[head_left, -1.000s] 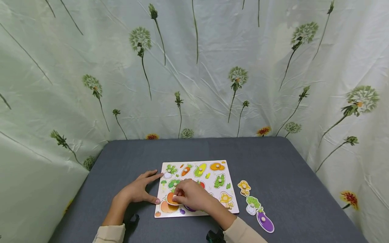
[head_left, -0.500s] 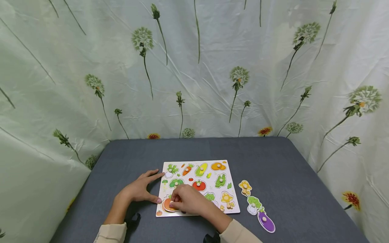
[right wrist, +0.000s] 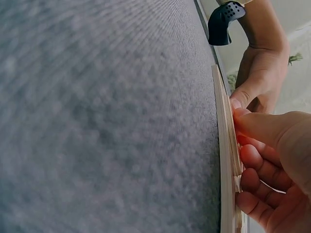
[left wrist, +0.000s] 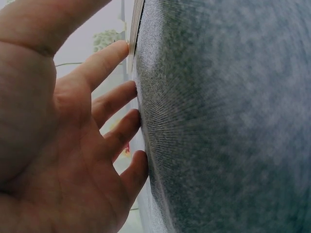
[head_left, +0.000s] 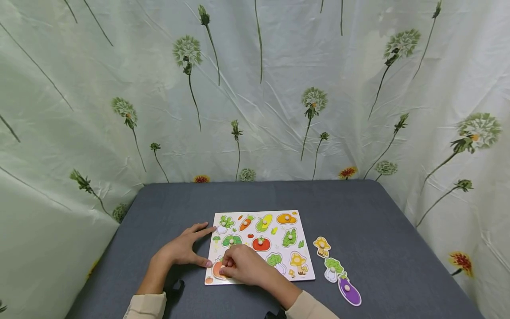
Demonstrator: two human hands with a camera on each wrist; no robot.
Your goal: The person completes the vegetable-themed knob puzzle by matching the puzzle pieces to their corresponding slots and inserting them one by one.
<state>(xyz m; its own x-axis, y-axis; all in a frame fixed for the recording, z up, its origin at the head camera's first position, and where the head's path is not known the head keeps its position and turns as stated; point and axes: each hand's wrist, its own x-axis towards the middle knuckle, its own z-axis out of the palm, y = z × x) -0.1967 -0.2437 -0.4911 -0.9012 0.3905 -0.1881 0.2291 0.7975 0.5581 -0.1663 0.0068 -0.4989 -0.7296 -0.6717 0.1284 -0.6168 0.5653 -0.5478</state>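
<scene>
A white wooden puzzle board [head_left: 304, 254] printed with vegetables lies on the table. At its near left corner my right hand [head_left: 245, 264] pinches an orange pumpkin puzzle piece [head_left: 218, 269] between thumb and fingers; the piece lies over the printed pumpkin, and the hand covers its right side. In the right wrist view, the fingertips sit right over the board's edge [right wrist: 222, 126]. My left hand [head_left: 181, 249] rests at the board's left edge with fingers spread, the thumb near the lower corner. The left wrist view shows its index fingertip [left wrist: 122, 47] against that edge.
Right of the board lie a mushroom piece [head_left: 322, 247], a bok choy piece [head_left: 333, 269] and an eggplant piece [head_left: 349, 290]. A tomato piece [head_left: 260, 243] and a corn piece [head_left: 263, 223] sit on the board. A floral curtain [head_left: 271, 110] hangs behind the grey table [head_left: 179, 199].
My right hand has brought the pumpkin piece down and slightly left, from tilted above the printed pumpkin to flat over it. The left hand has stayed at the board's edge.
</scene>
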